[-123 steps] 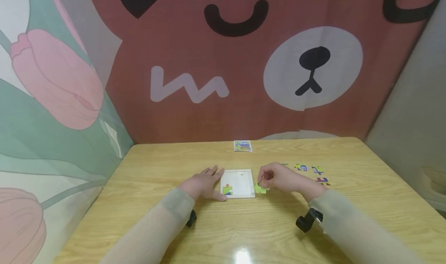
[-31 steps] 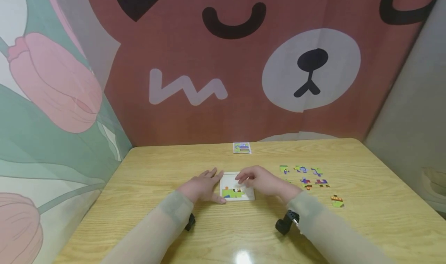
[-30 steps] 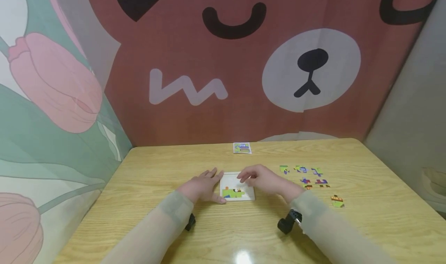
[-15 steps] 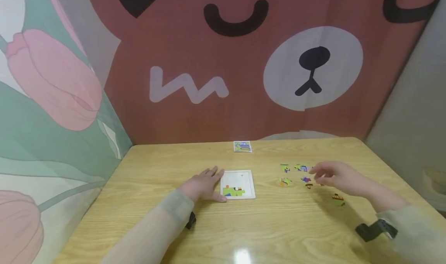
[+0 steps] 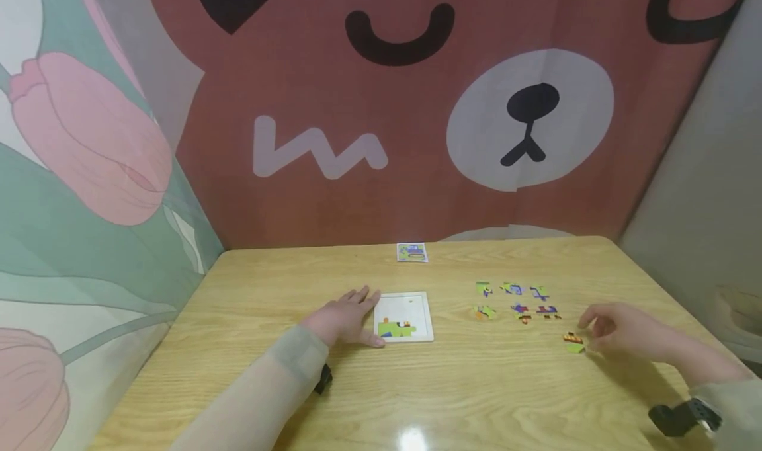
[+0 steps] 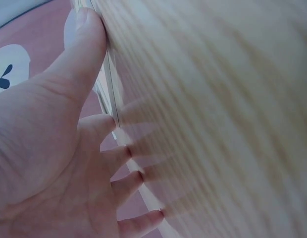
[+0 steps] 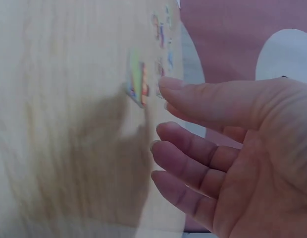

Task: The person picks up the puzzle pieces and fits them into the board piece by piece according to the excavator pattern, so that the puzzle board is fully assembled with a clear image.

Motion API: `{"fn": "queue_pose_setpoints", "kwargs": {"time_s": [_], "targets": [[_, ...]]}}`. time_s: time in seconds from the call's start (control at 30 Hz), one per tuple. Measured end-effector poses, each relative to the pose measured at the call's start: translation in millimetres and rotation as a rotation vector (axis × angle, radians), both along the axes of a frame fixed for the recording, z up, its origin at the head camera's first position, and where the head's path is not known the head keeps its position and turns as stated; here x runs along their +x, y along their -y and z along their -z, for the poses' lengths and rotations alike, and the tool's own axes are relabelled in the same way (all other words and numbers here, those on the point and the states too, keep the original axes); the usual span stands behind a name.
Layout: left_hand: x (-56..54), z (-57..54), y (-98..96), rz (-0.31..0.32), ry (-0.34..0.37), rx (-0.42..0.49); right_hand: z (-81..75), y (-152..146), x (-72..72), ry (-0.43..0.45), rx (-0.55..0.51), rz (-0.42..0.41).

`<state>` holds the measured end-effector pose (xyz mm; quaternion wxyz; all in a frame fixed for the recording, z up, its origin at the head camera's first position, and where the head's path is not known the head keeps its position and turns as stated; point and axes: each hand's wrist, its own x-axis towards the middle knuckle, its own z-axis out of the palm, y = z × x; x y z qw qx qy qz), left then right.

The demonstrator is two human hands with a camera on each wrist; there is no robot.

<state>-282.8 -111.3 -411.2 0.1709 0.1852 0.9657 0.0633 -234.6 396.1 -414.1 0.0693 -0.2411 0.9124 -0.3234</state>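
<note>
My left hand rests at the left side of a white square puzzle tray, fingers spread on the table and thumb by the near corner. Joined green jigsaw pieces lie along the tray's near-left part. My right hand hovers at the far right with loosely bent fingers and nothing between them. Just left of its fingertips lies a green jigsaw piece with an orange-striped tab; the right wrist view shows the same piece apart from the thumb.
Several loose jigsaw pieces are laid out in rows right of the tray, including a green-and-orange one. A small picture card lies near the table's back edge. A printed fabric wall stands behind the table.
My right hand earlier held a green piece beside the tray; that piece now sits in the tray. The hand has let go and moved right to the striped piece. The left hand stays put.
</note>
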Motion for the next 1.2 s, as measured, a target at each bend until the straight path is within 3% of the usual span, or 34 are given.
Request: {"fn": "queue_pose_setpoints", "kwargs": {"time_s": [0.2,0.67,1.07,1.2], "targets": [[-0.3,0.9,-0.2,0.005,-0.004,-0.013,9.2,4.6,0.8,-0.005,0.014,0.032],[1.0,-1.4,-0.1,-0.011,0.009,-0.009,12.1,17.2,1.7,0.027,0.045,0.128],[1.3,-1.1,-0.2,-0.004,0.004,0.006,13.1,23.8,-0.2,0.020,0.035,0.163],[0.8,-0.1,-0.2,-0.009,0.004,0.004,14.0,23.9,-0.6,0.018,0.028,0.126]]}}
